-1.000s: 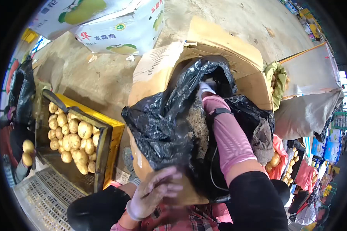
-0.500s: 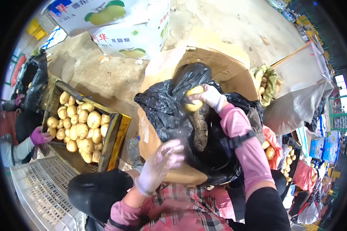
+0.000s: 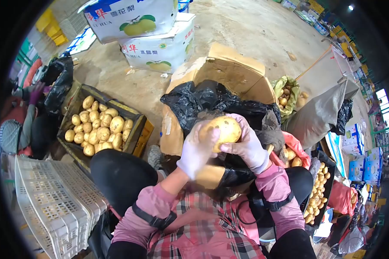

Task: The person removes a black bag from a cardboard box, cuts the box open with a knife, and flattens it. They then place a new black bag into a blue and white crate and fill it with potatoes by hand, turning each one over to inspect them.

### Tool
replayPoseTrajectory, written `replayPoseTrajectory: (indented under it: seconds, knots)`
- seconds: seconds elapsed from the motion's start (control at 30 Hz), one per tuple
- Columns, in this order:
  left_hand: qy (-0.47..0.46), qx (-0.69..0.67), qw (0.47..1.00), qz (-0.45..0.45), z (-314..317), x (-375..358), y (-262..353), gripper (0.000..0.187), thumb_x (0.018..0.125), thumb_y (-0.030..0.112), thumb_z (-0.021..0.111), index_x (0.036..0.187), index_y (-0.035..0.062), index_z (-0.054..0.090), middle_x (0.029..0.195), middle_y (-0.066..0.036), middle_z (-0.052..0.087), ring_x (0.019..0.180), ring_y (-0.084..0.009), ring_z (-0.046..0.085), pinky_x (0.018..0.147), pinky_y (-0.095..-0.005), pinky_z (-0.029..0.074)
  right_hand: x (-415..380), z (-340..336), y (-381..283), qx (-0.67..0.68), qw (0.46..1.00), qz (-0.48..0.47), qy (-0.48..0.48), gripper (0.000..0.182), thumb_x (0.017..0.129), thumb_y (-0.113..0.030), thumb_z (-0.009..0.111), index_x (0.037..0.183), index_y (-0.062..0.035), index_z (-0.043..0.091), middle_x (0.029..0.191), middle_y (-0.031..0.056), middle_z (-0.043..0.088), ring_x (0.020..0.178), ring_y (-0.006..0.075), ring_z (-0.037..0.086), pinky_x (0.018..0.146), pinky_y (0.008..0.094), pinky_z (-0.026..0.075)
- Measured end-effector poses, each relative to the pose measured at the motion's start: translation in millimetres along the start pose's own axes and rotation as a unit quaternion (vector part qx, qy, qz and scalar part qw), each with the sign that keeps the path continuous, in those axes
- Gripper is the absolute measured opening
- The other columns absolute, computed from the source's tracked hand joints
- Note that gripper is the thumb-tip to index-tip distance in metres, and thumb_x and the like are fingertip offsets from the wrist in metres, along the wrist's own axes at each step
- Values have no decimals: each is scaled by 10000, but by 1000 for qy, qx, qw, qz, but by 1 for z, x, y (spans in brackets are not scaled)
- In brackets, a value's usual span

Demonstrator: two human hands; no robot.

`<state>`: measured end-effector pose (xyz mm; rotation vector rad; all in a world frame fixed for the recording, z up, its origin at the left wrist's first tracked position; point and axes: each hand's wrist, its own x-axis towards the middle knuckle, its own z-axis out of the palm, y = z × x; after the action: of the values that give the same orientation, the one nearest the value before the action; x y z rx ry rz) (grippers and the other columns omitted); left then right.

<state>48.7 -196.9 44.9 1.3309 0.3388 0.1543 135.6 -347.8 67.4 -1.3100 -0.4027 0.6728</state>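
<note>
At far left, near the curved edge of the view, a co-worker's gloved hand [image 3: 36, 92] reaches to a black bag [image 3: 59, 88]. Below, a white slatted crate [image 3: 65, 207] stands with its side close to the person's left knee [image 3: 122, 175]. Just beyond it, a yellow-sided crate [image 3: 144, 139] holds loose potatoes [image 3: 101, 125] below its dark rim; the knee overlaps its near edge in view. Concrete floor [image 3: 121, 86] runs from that crate up to two stacked fruit cartons [image 3: 160, 54], and a narrow strip of it separates the crate from an open cardboard box [image 3: 171, 134]. The box's far flaps stand up, and black plastic [image 3: 188, 105] drapes over its left edge.

In the middle, over the box's near part, the left hand [image 3: 196, 149] presses against the left side of a large potato [image 3: 225, 129], its fingers partly blurred. The right hand [image 3: 248, 146] grasps the potato's right side, thumb in front and fingers curled around the back. The two hands are close together, between the knees.

To the right, a grey cloth [image 3: 270, 134] hangs at the box's edge, near a green sack [image 3: 293, 93] and a red bag [image 3: 304, 149]. A black crate [image 3: 329, 162] of potatoes sits beside the right knee [image 3: 301, 183].
</note>
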Motion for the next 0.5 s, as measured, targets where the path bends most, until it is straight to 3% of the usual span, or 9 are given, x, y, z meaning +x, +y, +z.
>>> replayPoseTrajectory:
  seconds: [0.03,0.07,0.17,0.27,0.33,0.43,0.47,0.5]
  knots:
    - [26,23,999,-8,-1,8,-10,409,1005,295,579,1300,14,538,1054,-119,655,888,-129,614,710,-278,554,-2,4,1,-26,1000,-16,7,786,660,-35,888,1318,-34,457,1199,25,551,1129,124,529,1016,296,444]
    - [60,101,976,184,-5,21,-33,303,1010,261,571,1082,-24,645,971,-128,682,850,-121,626,756,-292,549,-4,5,0,-29,999,-27,13,794,656,-35,891,1318,-33,454,1202,27,545,1132,124,526,1017,295,443]
    - [29,74,996,28,-4,26,-8,392,1064,291,441,1176,-51,597,1093,-110,666,950,-160,641,855,-294,510,-6,3,-1,-33,996,-72,30,815,640,-24,896,1319,-33,446,1220,31,526,1147,126,515,1024,296,439]
    - [-6,-55,998,42,-8,48,-65,460,1064,365,411,1259,-28,550,1119,-126,679,971,-218,669,857,-366,547,-10,-4,-2,-40,992,-111,51,834,615,19,889,1318,-35,443,1279,43,491,1211,138,485,1059,310,417]
    - [-53,-252,938,-232,3,42,-10,546,1048,475,382,1343,31,497,1185,-117,662,1072,-260,667,901,-439,560,-9,-10,0,-27,987,-156,25,821,631,19,879,1322,-37,438,1293,51,487,1241,148,467,1077,317,401]
    - [-223,-265,897,-276,5,25,17,591,1032,540,360,1376,76,486,1251,-113,628,1130,-255,644,922,-443,558,-9,-22,-1,-51,988,-143,-2,834,675,13,853,1375,-38,401,1335,61,471,1300,161,424,1106,328,372]
    - [-198,-316,907,-195,14,26,0,557,1033,511,401,1391,93,482,1289,-103,602,1118,-222,641,898,-401,568,-13,-24,-5,-54,992,-110,0,842,683,12,849,1388,-37,392,1342,60,469,1306,161,418,1108,328,370]
    - [-148,-253,948,-126,16,24,-1,550,1033,498,415,1386,81,479,1272,-100,602,1097,-213,643,873,-381,573,-15,-24,-9,-56,995,-77,2,850,690,11,844,1402,-36,383,1349,59,467,1313,161,412,1110,329,368]
